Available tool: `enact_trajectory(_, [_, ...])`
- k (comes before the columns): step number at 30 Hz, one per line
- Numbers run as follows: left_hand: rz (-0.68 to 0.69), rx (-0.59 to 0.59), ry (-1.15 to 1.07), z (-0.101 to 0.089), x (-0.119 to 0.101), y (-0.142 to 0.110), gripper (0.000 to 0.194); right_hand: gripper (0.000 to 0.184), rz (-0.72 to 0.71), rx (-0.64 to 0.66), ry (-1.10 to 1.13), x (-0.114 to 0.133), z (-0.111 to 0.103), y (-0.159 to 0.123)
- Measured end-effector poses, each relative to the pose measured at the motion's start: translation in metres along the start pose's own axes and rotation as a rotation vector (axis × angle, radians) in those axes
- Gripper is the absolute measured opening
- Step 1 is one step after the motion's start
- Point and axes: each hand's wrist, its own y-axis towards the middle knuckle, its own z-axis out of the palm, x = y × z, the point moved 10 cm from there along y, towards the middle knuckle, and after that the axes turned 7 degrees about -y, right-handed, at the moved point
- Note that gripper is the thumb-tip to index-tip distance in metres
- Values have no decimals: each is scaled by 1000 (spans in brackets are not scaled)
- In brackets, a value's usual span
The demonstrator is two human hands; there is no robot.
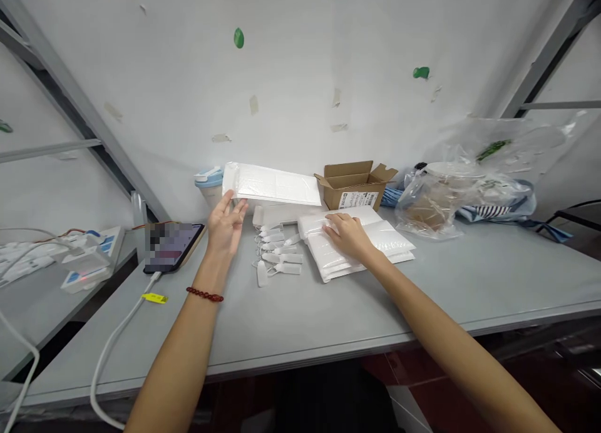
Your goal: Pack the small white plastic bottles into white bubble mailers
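Note:
My left hand (225,223) pinches the left end of a white bubble mailer (277,184), which is raised above the desk near the wall. On a stack of similar white bubble mailers (385,238), my right hand (348,234) rests palm down with its fingers spread a little. Several small whitish translucent tags (282,258) with thin loops lie between my two hands. Behind them, under the raised mailer, a white box-like item (282,214) is partly hidden.
An opened cardboard box (354,189) stands against the wall. To its right are clear plastic bags (432,208) and a blue striped cloth item (498,208). A lidded cup (209,183) stands behind my left hand. A phone (173,248) with a white cable (115,339) lies left.

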Motion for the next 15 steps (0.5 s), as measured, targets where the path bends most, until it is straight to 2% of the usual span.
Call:
enact_trajectory(6, [-26,-105,-33,-6,3,-1,46,45,-43,-260,102,1,-25,-3])
enact_trajectory(11, [28,-211,-6,-21,-3,-1,35,48,-117,-247,103,13,-25,-6])
enact_trajectory(15, [-24,-237,107,-22,6,-3,19,48,-132,-243,-16,22,-27,-9])
